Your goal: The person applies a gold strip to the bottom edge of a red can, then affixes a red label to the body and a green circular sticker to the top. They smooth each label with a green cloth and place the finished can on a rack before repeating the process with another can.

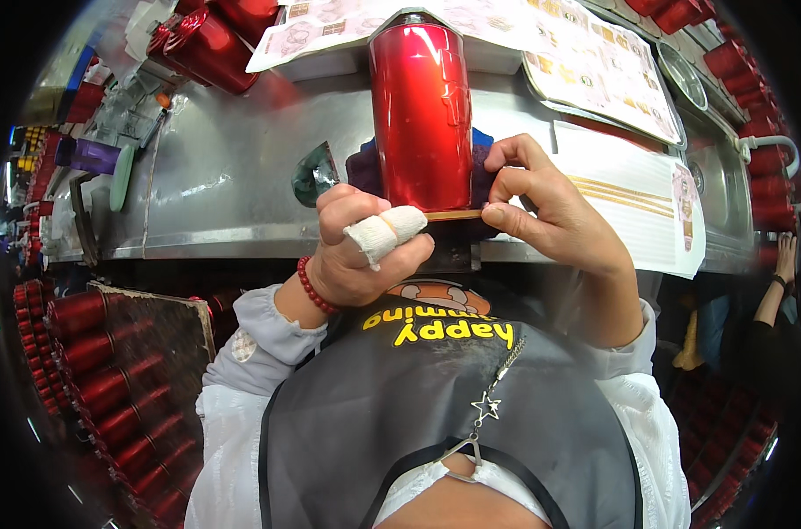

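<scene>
A glossy red cylindrical vessel (424, 115) lies on a dark folded cloth (365, 172), its near end toward me. Across that near end runs a thin gold strip (453, 214). My left hand (361, 234), one finger wrapped in white gauze, is closed at the strip's left end. At the right end, my right hand (550, 207) pinches the strip between thumb and a finger, the other fingers curled beside the vessel. Whether the strip touches the vessel all along I cannot tell. Right of my hand, white backing sheets (621, 154) carry more gold strips (625, 196).
A dark green curved piece (315, 176) sits on the metal worktop (215, 167). Printed decal sheets (595, 66) lie at the back right, beside a sink (718, 185). Red vessels (211, 53) stand back left; more fill racks (109, 353). Another person's hand (785, 257) shows far right.
</scene>
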{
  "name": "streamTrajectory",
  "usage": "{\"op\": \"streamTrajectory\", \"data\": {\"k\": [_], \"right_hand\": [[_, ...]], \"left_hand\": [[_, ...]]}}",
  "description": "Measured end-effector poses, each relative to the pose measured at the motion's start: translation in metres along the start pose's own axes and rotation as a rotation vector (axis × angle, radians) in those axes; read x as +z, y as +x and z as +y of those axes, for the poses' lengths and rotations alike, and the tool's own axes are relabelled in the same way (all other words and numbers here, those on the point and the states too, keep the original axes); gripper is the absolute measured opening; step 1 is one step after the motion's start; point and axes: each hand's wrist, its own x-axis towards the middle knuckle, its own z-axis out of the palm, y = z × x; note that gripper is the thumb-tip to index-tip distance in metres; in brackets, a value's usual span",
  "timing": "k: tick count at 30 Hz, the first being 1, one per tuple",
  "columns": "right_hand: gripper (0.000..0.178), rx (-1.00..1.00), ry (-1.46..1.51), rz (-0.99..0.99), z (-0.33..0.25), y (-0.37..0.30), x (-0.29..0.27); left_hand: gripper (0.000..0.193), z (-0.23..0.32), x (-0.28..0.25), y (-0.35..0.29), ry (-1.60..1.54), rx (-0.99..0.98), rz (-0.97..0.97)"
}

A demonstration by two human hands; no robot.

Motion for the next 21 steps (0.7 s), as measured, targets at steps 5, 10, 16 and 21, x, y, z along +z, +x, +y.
{"op": "streamTrajectory", "data": {"k": [5, 10, 16, 21], "right_hand": [[0.027, -0.033, -0.038, -0.023, 0.003, 0.0, -0.006], [0.028, -0.049, -0.053, -0.035, 0.006, 0.002, -0.005], [0.027, -0.103, -0.085, 0.0, 0.007, 0.001, -0.006], [0.028, -0.101, -0.127, -0.007, 0.01, 0.001, -0.004]], "left_hand": [[0.033, -0.009, -0.002, 0.011, 0.044, 0.147, -0.133], [0.032, -0.014, 0.005, 0.018, -0.013, 0.185, -0.169], [0.025, -0.017, 0.008, 0.009, 0.134, 0.236, -0.09], [0.034, -0.015, 0.01, 0.021, 0.093, 0.249, -0.17]]}}
